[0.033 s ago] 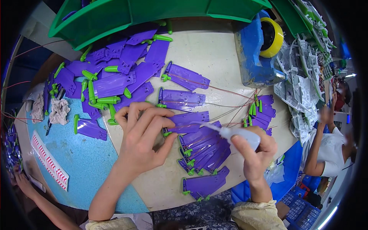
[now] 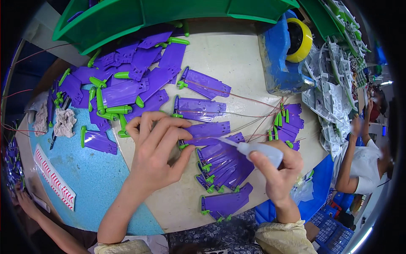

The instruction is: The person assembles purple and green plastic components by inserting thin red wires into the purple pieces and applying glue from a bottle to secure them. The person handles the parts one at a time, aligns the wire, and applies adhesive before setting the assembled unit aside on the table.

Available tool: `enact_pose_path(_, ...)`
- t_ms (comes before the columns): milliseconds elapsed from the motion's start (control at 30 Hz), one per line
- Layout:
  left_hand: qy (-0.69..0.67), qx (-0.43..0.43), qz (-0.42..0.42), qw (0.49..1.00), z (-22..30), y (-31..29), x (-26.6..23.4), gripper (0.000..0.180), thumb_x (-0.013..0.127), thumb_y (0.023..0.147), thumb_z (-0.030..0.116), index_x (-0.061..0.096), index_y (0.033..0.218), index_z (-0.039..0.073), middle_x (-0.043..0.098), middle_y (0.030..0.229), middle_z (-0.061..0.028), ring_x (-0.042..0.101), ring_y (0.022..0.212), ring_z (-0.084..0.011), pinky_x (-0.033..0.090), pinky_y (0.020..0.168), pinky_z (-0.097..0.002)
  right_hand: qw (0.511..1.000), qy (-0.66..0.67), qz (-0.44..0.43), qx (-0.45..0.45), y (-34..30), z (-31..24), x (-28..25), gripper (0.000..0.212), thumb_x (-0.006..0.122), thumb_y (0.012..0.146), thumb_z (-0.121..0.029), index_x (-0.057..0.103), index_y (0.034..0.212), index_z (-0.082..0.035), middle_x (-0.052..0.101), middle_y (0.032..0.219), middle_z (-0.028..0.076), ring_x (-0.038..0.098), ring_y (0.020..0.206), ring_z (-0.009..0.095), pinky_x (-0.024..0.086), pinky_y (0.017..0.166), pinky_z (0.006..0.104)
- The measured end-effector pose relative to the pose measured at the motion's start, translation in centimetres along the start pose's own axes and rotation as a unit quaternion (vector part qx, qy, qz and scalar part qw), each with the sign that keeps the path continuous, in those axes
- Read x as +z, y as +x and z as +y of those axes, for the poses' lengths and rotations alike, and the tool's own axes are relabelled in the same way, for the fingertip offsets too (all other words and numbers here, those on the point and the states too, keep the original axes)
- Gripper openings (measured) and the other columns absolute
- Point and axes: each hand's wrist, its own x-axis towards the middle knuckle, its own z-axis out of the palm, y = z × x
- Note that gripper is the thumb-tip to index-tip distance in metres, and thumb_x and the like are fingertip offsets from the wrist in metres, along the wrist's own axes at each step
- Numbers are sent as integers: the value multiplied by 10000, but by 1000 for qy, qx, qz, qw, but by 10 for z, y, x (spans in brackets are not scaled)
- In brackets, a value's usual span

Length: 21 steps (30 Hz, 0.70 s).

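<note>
My left hand (image 2: 155, 154) has its fingers and thumb curled round the green-tipped left end of a purple plastic panel (image 2: 213, 128) lying on the table. In my right hand (image 2: 281, 180) is a translucent white squeeze bottle (image 2: 263, 153), tilted so its thin nozzle points left over that panel. The nozzle's tip is by a thin wire running along the panel; whether it touches is unclear. Above lie two similar panels (image 2: 201, 109) with wires along them. Below is a fanned stack of purple panels (image 2: 230, 163), with one more panel (image 2: 228, 203) nearer me.
A heap of purple panels with green ends (image 2: 127, 91) lies at the left, below a green bin (image 2: 169, 15). A blue tape dispenser (image 2: 275, 63) holds yellow tape. Grey plastic parts (image 2: 332, 93) are piled at the right. Other people's arms show at both sides.
My right hand and the squeeze bottle have shifted slightly left and down, the nozzle moving a little along the panel. My left hand stays almost still.
</note>
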Motion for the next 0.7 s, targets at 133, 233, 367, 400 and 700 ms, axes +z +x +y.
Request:
enact_pose_path(133, 15, 42, 18, 999, 1, 0, -2, 234, 800, 681, 147, 662, 864, 103, 706, 1076, -19, 544, 1009, -270, 289, 951, -430, 993, 37, 30, 107, -2, 0, -8, 141, 786, 843, -98, 753, 898, 27, 682, 703, 10, 554, 593, 53, 383, 528, 216)
enact_pose_path(233, 3, 81, -14, 997, 17, -14, 0, 237, 800, 687, 201, 654, 851, 112, 702, 1083, -11, 544, 1007, -264, 282, 947, -448, 974, 152, 95, 139, -5, 2, -20, 155, 774, 855, -121, 751, 904, 24, 684, 709, 12, 557, 615, 57, 394, 556, 224)
enact_pose_path(367, 105, 31, 18, 994, 12, -11, 11, 259, 816, 670, 204, 617, 811, 116, 693, 1093, -1, 544, 998, -264, 273, 934, -475, 983, 140, 54, 109, -8, -5, -17, 154, 776, 850, -114, 742, 898, 28, 686, 708, 16, 558, 620, 55, 396, 566, 220)
enact_pose_path(400, 90, 28, 18, 995, 11, -10, 11, 263, 819, 662, 183, 612, 807, 112, 693, 1091, -4, 543, 991, -266, 277, 928, -471, 987, 122, 48, 95, -8, -4, -14, 149, 780, 846, -106, 740, 897, 28, 686, 706, 16, 557, 614, 54, 393, 558, 218)
enact_pose_path(700, 27, -2, 12, 1000, 9, -6, 7, 273, 825, 641, 105, 605, 802, 99, 695, 1062, -25, 528, 953, -274, 293, 907, -443, 999, 0, 29, 43, 5, 6, 6, 148, 800, 842, -93, 737, 887, 33, 682, 686, 23, 559, 590, 49, 392, 516, 212)
